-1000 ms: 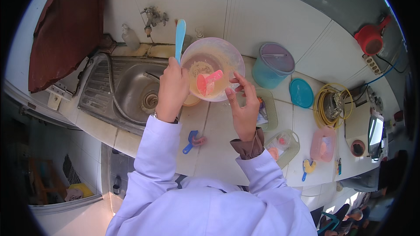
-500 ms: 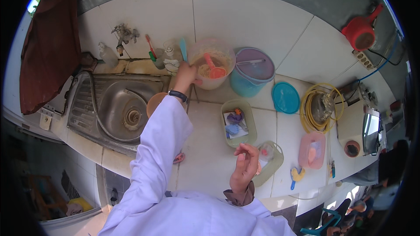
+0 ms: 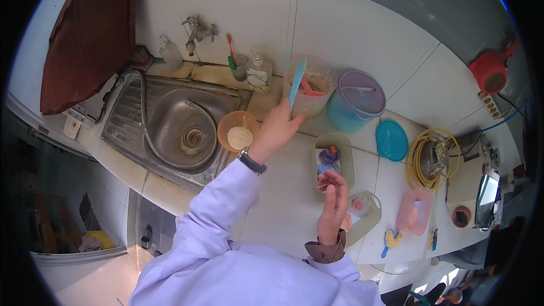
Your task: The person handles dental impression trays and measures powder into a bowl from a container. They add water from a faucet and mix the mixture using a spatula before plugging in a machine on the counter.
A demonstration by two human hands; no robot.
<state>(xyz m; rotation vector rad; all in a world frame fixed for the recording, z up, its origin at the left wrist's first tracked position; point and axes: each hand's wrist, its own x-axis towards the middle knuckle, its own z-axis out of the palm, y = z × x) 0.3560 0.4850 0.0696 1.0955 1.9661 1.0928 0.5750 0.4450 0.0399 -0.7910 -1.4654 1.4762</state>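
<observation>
From afar, I see the left hand (image 3: 277, 133) closed around a blue spatula (image 3: 298, 79), held upright beside the tub (image 3: 313, 105), perhaps to keep its blade clear; the right hand (image 3: 333, 207), half-open, seemingly empty, hangs by a green basket (image 3: 349, 160); an orange bowl (image 3: 229, 122) sits beside the sink (image 3: 167, 106).

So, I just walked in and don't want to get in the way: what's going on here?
Someone is working at a tiled counter with both hands. The left hand holds a blue spatula upright, close to a pale tub with a red scoop inside. The right hand is half curled and seems empty. An orange bowl of pale powder sits by the sink.
</observation>
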